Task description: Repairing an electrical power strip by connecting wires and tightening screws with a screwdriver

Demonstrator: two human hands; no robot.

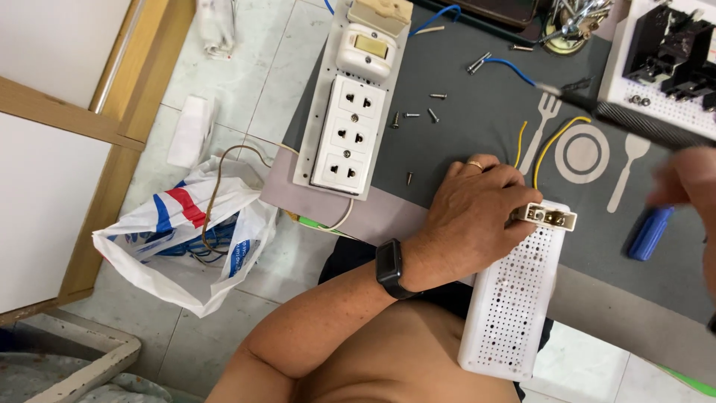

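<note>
Pale marble-patterned floor tiles [246,82] fill the left half of the frame, bounded at far left by a wooden-framed white panel [52,172]. On the tiles, at centre left, a crumpled white plastic bag with red and blue print [186,239] is seen, with thin wires trailing out of it. A dark grey mat printed with a fork, plate and spoon motif [477,134] covers the tabletop across the upper centre and right of the frame. At upper centre, a long white board carrying three sockets and a cream rocker switch [350,112] is laid on the mat, and several small loose screws [436,97] are scattered just to its right. A white perforated plastic board [511,298] extends from centre right towards the lower edge.

The left hand [470,216], with a gold ring and a black wristwatch [391,267] worn on that arm, is closed around a small cream electrical component with brass terminals [548,216], held at the upper end of the perforated board; yellow wires [548,145] curve upward from beside it. The right hand [686,186], blurred at the right edge, is closed on a tool with a black ribbed handle [641,123], its tip directed toward upper centre. A blue-handled tool [649,233] lies on the mat just below the right hand.
</note>
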